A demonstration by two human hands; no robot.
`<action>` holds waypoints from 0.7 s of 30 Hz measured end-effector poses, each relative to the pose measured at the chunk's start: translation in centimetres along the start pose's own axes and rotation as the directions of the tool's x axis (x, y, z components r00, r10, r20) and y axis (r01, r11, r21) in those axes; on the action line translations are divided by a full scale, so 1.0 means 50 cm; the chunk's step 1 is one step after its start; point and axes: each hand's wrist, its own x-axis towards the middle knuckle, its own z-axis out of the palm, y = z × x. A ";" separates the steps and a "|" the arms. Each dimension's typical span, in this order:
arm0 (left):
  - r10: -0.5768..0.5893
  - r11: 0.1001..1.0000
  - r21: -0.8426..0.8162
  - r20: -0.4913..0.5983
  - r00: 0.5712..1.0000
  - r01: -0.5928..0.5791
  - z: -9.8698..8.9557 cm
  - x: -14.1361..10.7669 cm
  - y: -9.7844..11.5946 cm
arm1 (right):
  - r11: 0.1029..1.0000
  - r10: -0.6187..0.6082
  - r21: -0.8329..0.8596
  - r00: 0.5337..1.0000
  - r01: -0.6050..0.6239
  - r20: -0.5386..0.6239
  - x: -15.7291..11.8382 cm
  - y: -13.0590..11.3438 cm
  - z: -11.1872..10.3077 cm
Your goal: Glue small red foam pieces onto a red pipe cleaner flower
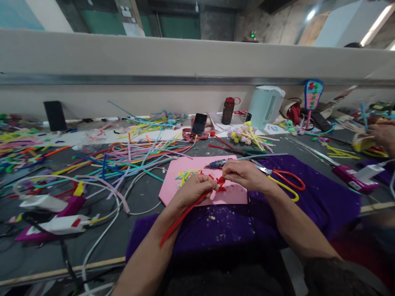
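My left hand [199,190] is closed on red pipe cleaners [179,220], whose long ends trail back over my forearm. Its fingertips almost meet those of my right hand [239,172], which pinches at a small curled red piece [221,181]; whether both ends belong to one stem I cannot make out. Beneath both hands lies a pink sheet [168,193], with short cut bits [187,176] in yellow and green and red scraps on it. Behind my right hand rests a blue tool with a pointed tip [216,164]. Scissors [285,174] with red and yellow handles lie beside my right wrist.
A purple cloth [327,185] covers the front edge. Loose pipe cleaners [145,152] spread to the left, near cables and white plugs [61,225]. A phone [199,124], a brown bottle [227,111] and a pale kettle [265,107] stand behind. Another person's hand [384,135] is at the right.
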 end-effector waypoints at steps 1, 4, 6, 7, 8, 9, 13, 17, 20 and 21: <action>0.003 1.000 0.003 -0.004 1.000 -0.003 0.000 0.000 0.000 | 1.000 0.000 0.000 1.000 0.000 0.005 0.000 0.001 0.000; 0.008 1.000 0.006 -0.008 1.000 -0.008 0.001 -0.001 0.000 | 1.000 0.007 -0.008 1.000 -0.007 0.015 -0.002 0.003 0.001; 0.011 1.000 0.010 -0.005 1.000 -0.011 0.002 -0.001 0.000 | 1.000 0.012 -0.023 1.000 -0.011 0.017 -0.003 0.004 0.002; 0.013 1.000 0.013 -0.004 1.000 -0.013 0.002 -0.001 -0.001 | 0.999 0.015 -0.034 1.000 -0.014 0.020 -0.004 0.003 0.003; 0.014 1.000 0.016 -0.004 1.000 -0.013 0.002 -0.001 -0.001 | 0.999 0.019 -0.047 1.000 -0.018 0.023 -0.004 0.002 0.003; 0.015 1.000 0.019 -0.003 1.000 -0.015 0.002 -0.001 -0.001 | 0.998 0.024 -0.059 0.999 -0.023 0.027 -0.005 0.001 0.004; 0.014 0.999 0.032 -0.008 1.000 -0.014 0.002 0.000 -0.003 | 0.996 0.043 -0.083 0.999 -0.041 0.031 -0.004 -0.001 0.007; 0.016 1.000 0.023 -0.011 1.000 -0.015 0.001 0.002 -0.004 | 1.000 0.027 0.017 0.999 -0.027 -0.016 -0.006 0.002 0.003; 0.035 0.999 -0.029 -0.012 0.999 -0.035 -0.002 0.001 -0.004 | 0.989 0.061 0.145 0.986 -0.038 -0.156 -0.011 0.005 -0.008; 0.043 0.997 -0.056 -0.007 0.999 -0.043 -0.004 0.000 -0.004 | 0.981 0.099 0.184 0.970 -0.058 -0.224 -0.013 0.006 -0.012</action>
